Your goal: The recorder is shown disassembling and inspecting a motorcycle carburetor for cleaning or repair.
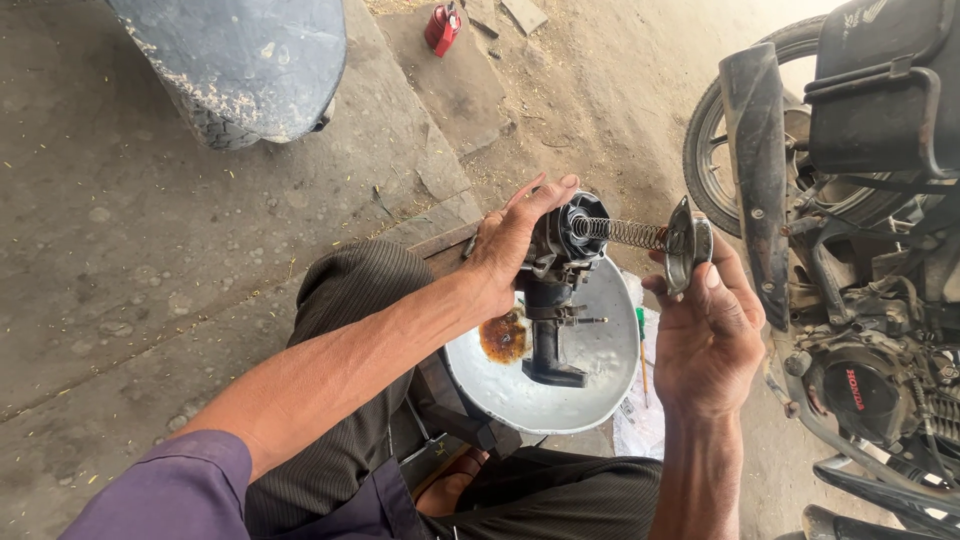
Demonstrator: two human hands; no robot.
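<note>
Carburetor body and spring cap held above the metal bowl.

Your left hand point(515, 235) grips the carburetor point(556, 262) over the bowl point(610, 385) rim; your right hand point(700, 335) pinches the cap point(688, 243), spring point(622, 232) stretched between. Brown residue point(503, 337) lies at the bowl's left edge. The motorcycle point(860, 250) crowds your right; open floor lies left.

Motorcycle point(860, 260) at right, red can point(441, 28) up top, grey scooter body point(240, 60) top left, concrete floor point(120, 260).
</note>
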